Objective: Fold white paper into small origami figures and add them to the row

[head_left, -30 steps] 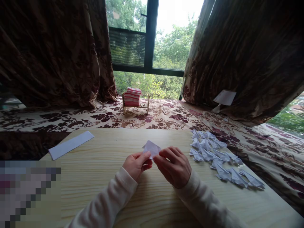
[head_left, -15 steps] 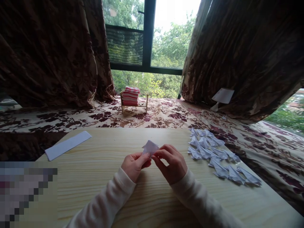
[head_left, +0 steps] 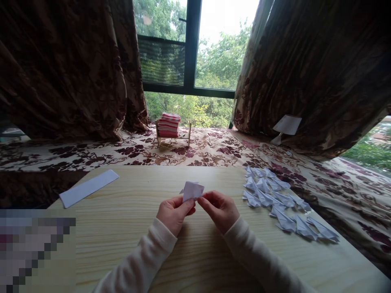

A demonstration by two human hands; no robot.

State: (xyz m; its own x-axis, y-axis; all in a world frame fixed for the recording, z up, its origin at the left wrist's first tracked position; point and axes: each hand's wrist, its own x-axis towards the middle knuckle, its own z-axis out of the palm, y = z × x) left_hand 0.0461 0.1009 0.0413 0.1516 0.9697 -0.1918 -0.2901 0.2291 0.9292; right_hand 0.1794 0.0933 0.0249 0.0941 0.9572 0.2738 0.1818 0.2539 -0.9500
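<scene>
A small folded piece of white paper [head_left: 193, 190] is held up above the middle of the wooden table [head_left: 146, 244]. My left hand [head_left: 174, 212] grips its lower left side, thumb in front and fingers behind. My right hand [head_left: 222, 209] pinches the lower right corner between thumb and forefinger. On the right part of the table lie several folded white paper pieces [head_left: 264, 197] with pointed ends, set out in rough rows. A flat white paper strip [head_left: 89, 188] rests at the far left of the table.
Beyond the table is a ledge with a flowered cloth [head_left: 210, 146]. On it stand a small wooden rack [head_left: 189, 134] with folded pink-striped cloths [head_left: 169, 124] and a small white lamp [head_left: 287, 124]. Dark patterned curtains [head_left: 290, 61] flank the window.
My right hand has shifted its fingers to the paper's lower right corner, its fingers now more curled. The paper has turned slightly, showing a squarer face.
</scene>
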